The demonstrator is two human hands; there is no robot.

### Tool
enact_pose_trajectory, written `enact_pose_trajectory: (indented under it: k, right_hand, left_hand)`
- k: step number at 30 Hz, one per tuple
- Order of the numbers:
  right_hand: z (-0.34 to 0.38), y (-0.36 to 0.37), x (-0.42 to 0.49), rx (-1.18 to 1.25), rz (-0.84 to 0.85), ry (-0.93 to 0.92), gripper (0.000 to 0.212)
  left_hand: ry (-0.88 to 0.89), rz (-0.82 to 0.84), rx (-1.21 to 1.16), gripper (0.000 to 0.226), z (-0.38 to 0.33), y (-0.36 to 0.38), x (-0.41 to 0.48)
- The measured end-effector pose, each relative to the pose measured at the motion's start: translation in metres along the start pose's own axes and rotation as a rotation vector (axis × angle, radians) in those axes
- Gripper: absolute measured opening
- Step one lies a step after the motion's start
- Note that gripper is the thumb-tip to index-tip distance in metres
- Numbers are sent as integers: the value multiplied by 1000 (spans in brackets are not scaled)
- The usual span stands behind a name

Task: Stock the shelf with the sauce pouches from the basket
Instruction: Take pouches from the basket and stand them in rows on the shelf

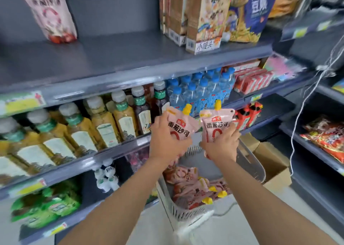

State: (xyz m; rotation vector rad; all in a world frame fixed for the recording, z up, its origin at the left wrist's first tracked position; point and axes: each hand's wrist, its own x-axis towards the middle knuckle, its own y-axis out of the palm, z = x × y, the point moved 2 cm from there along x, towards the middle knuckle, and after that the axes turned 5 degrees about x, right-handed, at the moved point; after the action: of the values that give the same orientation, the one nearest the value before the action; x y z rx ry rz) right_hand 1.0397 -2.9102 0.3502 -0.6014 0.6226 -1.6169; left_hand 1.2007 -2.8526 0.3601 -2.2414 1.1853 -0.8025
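My left hand (pixel 165 142) grips a pink sauce pouch (pixel 181 123) with a yellow spout, held upright. My right hand (pixel 221 146) grips a second pink sauce pouch (pixel 216 125) beside it, also upright. Both pouches hang above the white slotted basket (pixel 188 213), which stands on the floor and holds several more pink pouches (pixel 195 188). One pink pouch (pixel 50 11) stands at the left of the grey upper shelf (pixel 104 58), which is otherwise bare on that side.
Snack boxes (pixel 204 17) fill the upper shelf's right. Below it stand tea bottles (pixel 104 121) and blue-capped water bottles (pixel 201 90). A cardboard box (pixel 271 162) sits behind the basket. A white cable (pixel 305 103) hangs by the right-hand shelves with red packets (pixel 327 134).
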Motion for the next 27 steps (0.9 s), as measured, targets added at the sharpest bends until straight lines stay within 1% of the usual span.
enact_pose_trajectory:
  k: [1, 4, 7, 10, 12, 15, 19, 21, 23, 27]
  right_hand:
    - [13, -4, -11, 8, -13, -31, 109]
    - [51, -13, -52, 28, -40, -122, 111]
    - [88, -16, -95, 20, -62, -224, 113]
    - [130, -7, -140, 51, -90, -328, 108]
    - [158, 1, -167, 58, -94, -373, 108]
    - [199, 12, -202, 130, -68, -435, 103]
    - [248, 23, -237, 227, 3, -509, 100]
    - [270, 25, -246, 259, 20, -542, 102]
    - [290, 27, -251, 285, 31, -574, 105]
    - [323, 31, -245, 316, 46, -628, 102]
  left_hand:
    - [1, -39, -10, 75, 0, -19, -3]
    - [7, -123, -12, 84, 5, -78, -20]
    - [12, -210, 67, 86, 16, -142, -47]
    - [-58, -271, 131, 84, 35, -204, -76]
    - [-100, -312, 161, 85, 48, -241, -93]
    - [-147, -353, 234, 88, 64, -289, -112]
    - [-200, -424, 322, 94, 74, -343, -121]
    - [-217, -460, 343, 95, 76, -364, -119]
    - [-223, -499, 346, 98, 77, -382, -111]
    - [-219, -565, 344, 100, 71, -404, -88]
